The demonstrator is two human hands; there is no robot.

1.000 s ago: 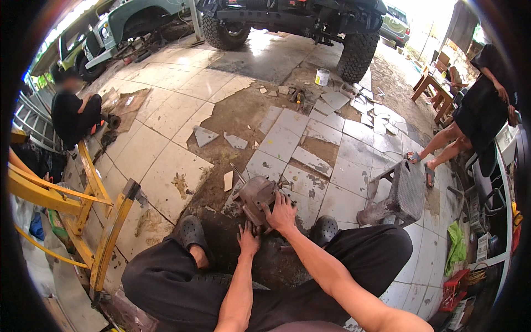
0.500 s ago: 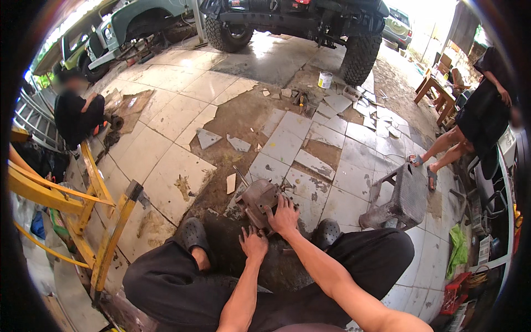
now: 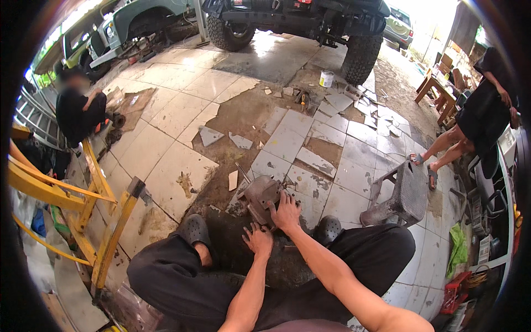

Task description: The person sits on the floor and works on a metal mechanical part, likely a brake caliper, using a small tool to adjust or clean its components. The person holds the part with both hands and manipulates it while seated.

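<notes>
A grey-brown cast metal gearbox-like housing (image 3: 260, 193) rests on the floor between my feet, a thin rod sticking out toward its far left. My right hand (image 3: 286, 212) grips its right side, thumb and fingers bent over the metal. At the near edge, my left hand (image 3: 258, 241) lies with its fingers spread, the tips touching or close to the housing's lower rim. The undersides of both hands are hidden. Dark, stained ground shows beneath the housing, and a small tile shard (image 3: 233, 180) lies at its left.
A yellow metal frame (image 3: 113, 238) stands at my left, a grey plastic stool (image 3: 395, 193) at my right. Broken tiles (image 3: 210, 136) lie ahead, before a raised-looking vehicle (image 3: 298, 25) and a paint can (image 3: 326, 78). One person (image 3: 80, 113) crouches far left; another (image 3: 481, 119) stands right.
My left hand has shifted slightly to the right along the housing's near edge. The right hand stays on the housing's side. The view has moved a little.
</notes>
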